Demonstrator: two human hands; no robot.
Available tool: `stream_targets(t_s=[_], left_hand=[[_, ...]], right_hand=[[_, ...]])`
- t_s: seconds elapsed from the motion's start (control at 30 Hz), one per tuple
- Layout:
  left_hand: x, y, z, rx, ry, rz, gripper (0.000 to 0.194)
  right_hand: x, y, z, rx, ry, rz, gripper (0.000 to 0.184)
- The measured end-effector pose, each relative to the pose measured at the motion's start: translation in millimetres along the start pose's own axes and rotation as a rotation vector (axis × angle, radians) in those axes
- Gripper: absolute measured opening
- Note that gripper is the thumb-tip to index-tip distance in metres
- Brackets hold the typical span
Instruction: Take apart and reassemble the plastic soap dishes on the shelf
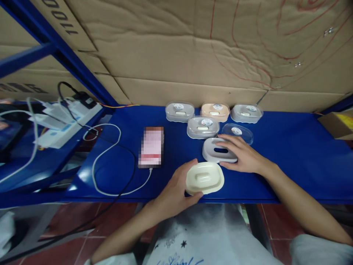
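My left hand grips a cream oval soap dish tray by its left end, thumb at the near rim and fingers at the far side. The tray is tilted towards me, with a raised bar in its middle. Just beyond it, my right hand holds a grey soap dish shell by its right end. A dark slot shows in the middle of that shell. Behind the right fingers lies a clear plastic lid with a round sticker. A grey lidded soap dish stands close behind the shell.
Along the cardboard backing stand a grey soap dish, a peach one and another grey one, all lidded. A phone on a white cable lies left on the blue table. Farther left is a power strip; an open carton is right.
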State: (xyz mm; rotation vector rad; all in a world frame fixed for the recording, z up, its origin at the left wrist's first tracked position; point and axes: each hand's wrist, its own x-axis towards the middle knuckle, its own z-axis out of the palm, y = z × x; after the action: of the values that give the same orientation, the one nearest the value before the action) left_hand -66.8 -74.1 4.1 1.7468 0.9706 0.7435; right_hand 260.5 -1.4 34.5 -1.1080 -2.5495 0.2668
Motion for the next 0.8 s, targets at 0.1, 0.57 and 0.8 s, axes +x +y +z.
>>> stream_targets(t_s=[0.1,0.57,0.8], left_hand=[[1.4,-1.0,0.2,0.117,-0.076,0.063,0.088],[-2.7,6.0,-3.9,-0.104,0.035,0.269,0.097],[4.8,11.1,4.9,-1.005,0.073,-0.173,0.102]], right_hand=[[-0.9,6.8,2.2,-0.059,-0.026,0.014,0.068],[-6.6,-58.3,7.2,0.161,-0.049,-0.258,0.100],[-4.1,-64.6,22.1,0.151,0.076,-0.284,0.102]])
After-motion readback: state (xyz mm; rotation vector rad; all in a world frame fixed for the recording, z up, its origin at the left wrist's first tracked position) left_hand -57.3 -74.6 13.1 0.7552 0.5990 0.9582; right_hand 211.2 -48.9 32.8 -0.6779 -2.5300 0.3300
